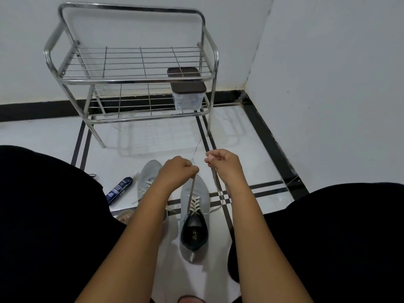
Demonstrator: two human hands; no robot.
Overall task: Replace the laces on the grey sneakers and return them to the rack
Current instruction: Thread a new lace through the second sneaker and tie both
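A grey sneaker [193, 217] stands on the white floor between my knees, toe pointing away, with a pale lace [195, 204] crossed through its eyelets. My left hand [178, 170] is closed on one lace end above the toe and holds it taut. My right hand [223, 162] pinches the other end, which hangs down to the shoe's right side. The second grey sneaker [147, 178] lies to the left, partly hidden behind my left forearm, with its lace loose. The metal wire rack [140, 77] stands against the far wall.
A clear box with a dark lid [188, 94] sits on the rack's lower shelf at the right. A dark blue tube [119, 190] lies on the floor left of the sneakers. My black-clad knees flank both sides. Walls meet in a corner at the right.
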